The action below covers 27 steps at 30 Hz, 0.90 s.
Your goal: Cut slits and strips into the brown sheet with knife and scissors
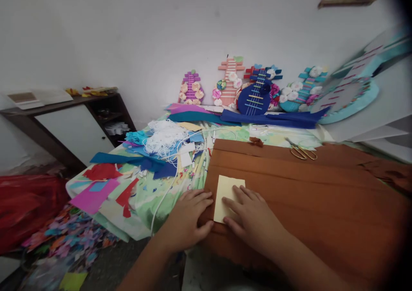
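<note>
A pale yellow rectangular piece of paper or card (222, 201) lies flat on a large brown sheet (289, 188), close to its left edge. My right hand (252, 213) rests on the yellow piece with its fingers spread. Just left of it, my left hand (193, 216) lies flat at the brown sheet's left edge, fingers stretched out and apart from the yellow piece. Neither hand grips anything. The brown sheet shows several crease lines, and its near edge is partly hidden by my right forearm.
Gold-handled scissors (302, 151) lie at the brown sheet's far side. White string (165, 136) is heaped at the left among coloured scraps. Decorated instrument-shaped crafts (255, 95) lean against the wall. A low cabinet (74, 130) stands left, above floor scraps (71, 239).
</note>
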Tool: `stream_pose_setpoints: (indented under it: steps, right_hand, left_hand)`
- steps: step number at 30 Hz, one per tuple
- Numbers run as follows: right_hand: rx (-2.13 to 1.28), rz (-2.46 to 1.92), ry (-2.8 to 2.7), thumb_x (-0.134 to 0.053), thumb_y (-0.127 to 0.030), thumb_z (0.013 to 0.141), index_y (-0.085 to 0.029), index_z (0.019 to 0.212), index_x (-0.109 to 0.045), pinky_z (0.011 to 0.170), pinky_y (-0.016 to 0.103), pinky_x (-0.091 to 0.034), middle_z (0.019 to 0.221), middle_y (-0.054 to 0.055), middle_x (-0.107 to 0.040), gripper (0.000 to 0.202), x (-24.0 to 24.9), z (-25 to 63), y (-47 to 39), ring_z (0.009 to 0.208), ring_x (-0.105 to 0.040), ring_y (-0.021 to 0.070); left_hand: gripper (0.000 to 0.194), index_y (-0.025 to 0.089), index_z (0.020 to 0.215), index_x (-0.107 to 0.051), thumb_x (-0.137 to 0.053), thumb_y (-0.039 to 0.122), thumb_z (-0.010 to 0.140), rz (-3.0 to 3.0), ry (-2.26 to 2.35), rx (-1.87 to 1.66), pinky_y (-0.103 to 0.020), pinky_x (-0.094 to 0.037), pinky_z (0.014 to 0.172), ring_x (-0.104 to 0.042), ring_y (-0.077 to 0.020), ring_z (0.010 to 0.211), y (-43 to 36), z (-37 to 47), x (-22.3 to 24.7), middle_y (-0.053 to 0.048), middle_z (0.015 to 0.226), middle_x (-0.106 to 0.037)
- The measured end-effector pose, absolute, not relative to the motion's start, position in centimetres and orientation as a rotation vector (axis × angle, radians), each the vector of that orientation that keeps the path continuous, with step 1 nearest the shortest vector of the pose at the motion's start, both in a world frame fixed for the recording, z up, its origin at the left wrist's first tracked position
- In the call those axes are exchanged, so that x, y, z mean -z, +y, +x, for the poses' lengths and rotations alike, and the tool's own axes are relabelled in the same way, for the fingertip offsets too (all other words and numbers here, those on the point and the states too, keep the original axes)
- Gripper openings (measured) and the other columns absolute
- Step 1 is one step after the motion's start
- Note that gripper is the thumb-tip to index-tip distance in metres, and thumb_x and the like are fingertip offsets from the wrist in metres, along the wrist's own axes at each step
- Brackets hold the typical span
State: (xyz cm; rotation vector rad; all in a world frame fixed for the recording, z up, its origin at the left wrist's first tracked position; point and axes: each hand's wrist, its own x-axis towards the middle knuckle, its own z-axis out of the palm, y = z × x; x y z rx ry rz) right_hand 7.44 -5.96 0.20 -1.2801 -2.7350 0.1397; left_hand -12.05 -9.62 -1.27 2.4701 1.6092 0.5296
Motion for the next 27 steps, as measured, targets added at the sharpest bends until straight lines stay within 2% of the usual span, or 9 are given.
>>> stream_pose_setpoints:
  steps: [9, 27]
  right_hand:
    - [-0.069, -1.278, -2.693, -0.045, -0.044, 0.077, -0.027, 0.107, -0.056, 0.086, 0.047, -0.032, 0.12, 0.015, -0.047, 0.036, 0.39, 7.29, -5.57, 0.109, -0.042, 0.0336]
    - [-0.144, -1.299, -2.685, -0.044, -0.046, 0.077, -0.029, 0.11, -0.053, 0.088, 0.047, -0.028, 0.124, 0.014, -0.042, 0.038, 0.34, 7.39, -5.73, 0.113, -0.037, 0.0332]
  left_hand:
    - [0.036, 0.021, 0.105, -0.053, -0.056, 0.026, 0.069, 2.451, 1.603, -0.509, -0.044, -0.022, 0.097, -0.036, -0.0247, 0.113, -9.59, -12.02, 1.14, -0.002, 0.122, -0.048]
    - [0.029, 0.025, 0.101, -0.054, -0.054, 0.025, 0.072, 2.513, 1.582, -0.428, -0.047, -0.025, 0.095, -0.037, -0.0254, 0.112, -9.52, -11.98, 0.82, -0.003, 0.121, -0.047]
